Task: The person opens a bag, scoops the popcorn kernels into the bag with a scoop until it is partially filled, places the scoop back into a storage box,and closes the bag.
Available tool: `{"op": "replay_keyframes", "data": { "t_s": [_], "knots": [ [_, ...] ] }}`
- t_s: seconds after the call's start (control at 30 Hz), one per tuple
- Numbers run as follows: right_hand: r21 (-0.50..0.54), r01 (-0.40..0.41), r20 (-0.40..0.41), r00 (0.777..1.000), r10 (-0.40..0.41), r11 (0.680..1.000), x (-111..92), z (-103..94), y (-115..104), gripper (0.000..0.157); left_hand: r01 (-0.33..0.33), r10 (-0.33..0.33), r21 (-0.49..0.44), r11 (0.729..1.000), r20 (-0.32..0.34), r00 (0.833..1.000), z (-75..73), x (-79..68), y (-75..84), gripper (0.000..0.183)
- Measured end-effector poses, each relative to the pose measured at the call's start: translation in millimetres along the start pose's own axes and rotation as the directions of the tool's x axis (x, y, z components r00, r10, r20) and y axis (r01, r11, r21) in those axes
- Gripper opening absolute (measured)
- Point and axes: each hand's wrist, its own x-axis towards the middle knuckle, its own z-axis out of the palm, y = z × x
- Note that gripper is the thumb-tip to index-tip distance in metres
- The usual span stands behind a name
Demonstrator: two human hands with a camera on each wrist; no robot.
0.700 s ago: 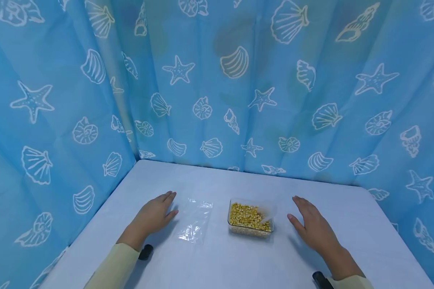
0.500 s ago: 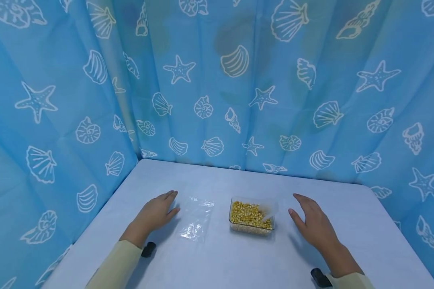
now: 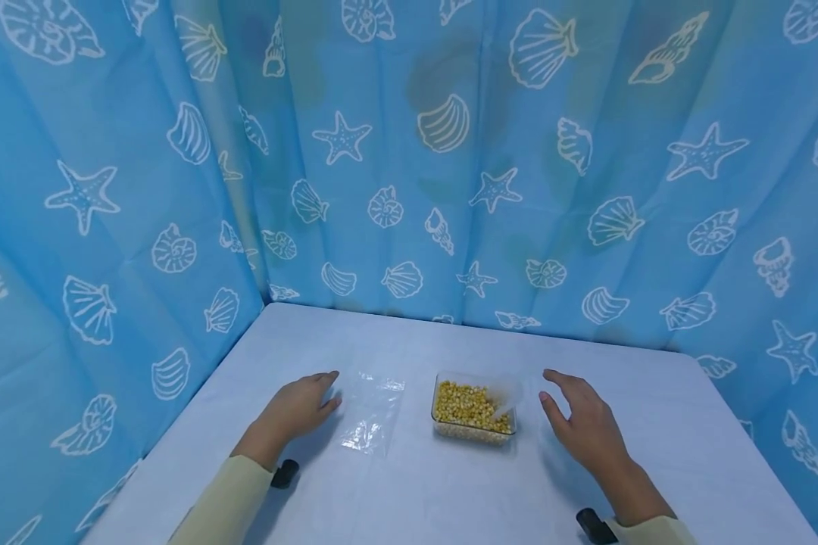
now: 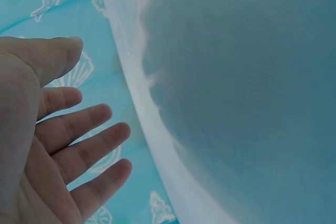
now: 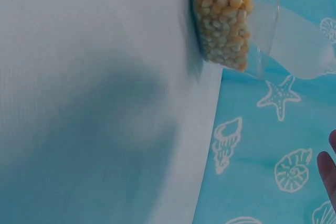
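A clear rectangular container (image 3: 473, 433) of yellow corn kernels (image 3: 465, 405) stands mid-table. Out of the kernels leans a translucent, whitish scoop-like thing (image 3: 507, 395); its exact shape is hard to make out. Left of the container a clear plastic bag (image 3: 370, 416) lies flat. My left hand (image 3: 295, 410) hovers just beside the bag's left edge, holding nothing; the left wrist view shows its loosely spread fingers (image 4: 89, 153). To the right of the container my right hand (image 3: 589, 428) is held above the table, fingers relaxed and apart from it. Only fingertips (image 5: 326, 166) show in the right wrist view.
A white-covered table (image 3: 436, 499) bears these things. Blue curtains (image 3: 395, 174) with white shells and starfish hang along its back and left side. A black wrist device (image 3: 285, 474) sits at the left cuff, another device (image 3: 596, 525) at the right.
My right hand has shifted slightly left, closer to the container. The left hand's fingers have bent down a little near the bag. Container and bag lie as before; the head view has shifted slightly.
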Motion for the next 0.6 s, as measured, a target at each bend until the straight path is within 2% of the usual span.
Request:
{"op": "replay_keyframes", "data": {
  "t_s": [0.13,0.3,0.47,0.6],
  "knots": [
    [0.021,0.021,-0.047,0.999,-0.02,1.0,-0.9,4.9,-5.2,0.033,-0.019,0.019,-0.019,1.0,-0.008,1.0,5.0,6.0,0.7,0.056],
    [0.046,0.044,-0.064,0.997,-0.041,0.998,0.4,13.1,-8.9,0.027,-0.022,0.023,-0.039,0.999,0.001,1.0,9.9,17.6,3.3,0.054],
    [0.058,0.063,-0.062,0.996,-0.059,0.996,2.0,21.3,-13.5,0.025,0.005,-0.002,-0.089,0.996,0.036,0.999,10.6,30.1,4.3,0.049],
    [0.069,0.084,-0.07,0.994,-0.079,0.994,2.0,24.9,-18.0,0.023,0.061,-0.053,-0.126,0.99,0.069,0.996,15.6,41.1,4.0,0.049]
  ]
}}
